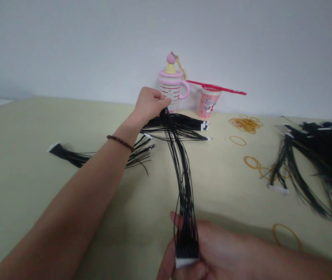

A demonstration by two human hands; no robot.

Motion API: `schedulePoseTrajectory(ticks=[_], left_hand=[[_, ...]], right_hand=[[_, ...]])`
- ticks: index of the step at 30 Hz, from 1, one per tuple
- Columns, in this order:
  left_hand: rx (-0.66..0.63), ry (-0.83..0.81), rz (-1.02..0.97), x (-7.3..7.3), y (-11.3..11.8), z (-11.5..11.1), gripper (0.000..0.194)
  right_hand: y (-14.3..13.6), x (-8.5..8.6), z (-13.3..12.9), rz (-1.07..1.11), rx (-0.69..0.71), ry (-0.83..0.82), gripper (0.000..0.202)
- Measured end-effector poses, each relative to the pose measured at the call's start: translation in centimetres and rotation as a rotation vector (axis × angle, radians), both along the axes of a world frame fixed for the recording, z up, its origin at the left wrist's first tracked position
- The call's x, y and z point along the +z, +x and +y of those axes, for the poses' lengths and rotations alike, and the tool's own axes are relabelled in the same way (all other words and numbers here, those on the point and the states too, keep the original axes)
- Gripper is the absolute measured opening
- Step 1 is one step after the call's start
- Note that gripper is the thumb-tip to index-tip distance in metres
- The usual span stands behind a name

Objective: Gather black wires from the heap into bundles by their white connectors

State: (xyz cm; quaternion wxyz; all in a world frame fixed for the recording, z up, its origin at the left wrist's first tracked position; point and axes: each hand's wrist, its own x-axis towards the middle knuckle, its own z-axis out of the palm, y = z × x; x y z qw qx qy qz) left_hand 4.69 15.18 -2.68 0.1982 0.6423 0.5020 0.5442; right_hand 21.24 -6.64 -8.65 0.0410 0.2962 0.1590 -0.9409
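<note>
A wire harness (183, 167) of thin black wires stretches between my two hands above the table. At its far end my left hand (152, 102) is closed around the wires, in front of the striped mug. Close to me, my right hand (209, 249) holds the near end, where the wires enter a white connector (187, 261); its fingers curl beneath the connector and are partly hidden. Behind the held wires lies a bundle of black wire harnesses (180, 122) with white connectors. Another harness (67, 153) rests to the left, partly covered by my left forearm.
A pink-and-white lidded mug (170, 87) and a pink cup (209, 103) with a red strip (221, 88) across it stand against the wall. Yellow rubber bands (246, 124) are scattered at right. A large pile of black harnesses (326, 151) sits at the far right.
</note>
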Motion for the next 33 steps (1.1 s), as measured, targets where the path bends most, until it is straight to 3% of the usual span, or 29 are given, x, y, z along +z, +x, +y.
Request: schedulePoseTrajectory(ticks=[4,11,17,26,33], left_hand=[[0.05,-0.011,0.078,0.3,0.1,-0.3,0.021],[0.044,0.004,0.076,0.6,0.2,-0.6,0.022],[0.022,-0.025,0.019,0.7,0.3,-0.6,0.017],[0.036,0.012,0.079,1.0,0.5,-1.0,0.018],[0.035,0.041,0.093,1.2,0.4,-0.9,0.018]], right_hand=[[-0.1,0.9,0.2,-0.104,-0.012,-0.037,0.085],[0.6,0.3,0.1,0.082,-0.004,-0.04,0.079],[0.4,0.7,0.2,0.051,-0.019,-0.039,0.074],[0.3,-0.5,-0.6,0.109,-0.13,0.081,0.065],[0.2,0.2,-0.7,0.147,-0.202,0.145,0.051]])
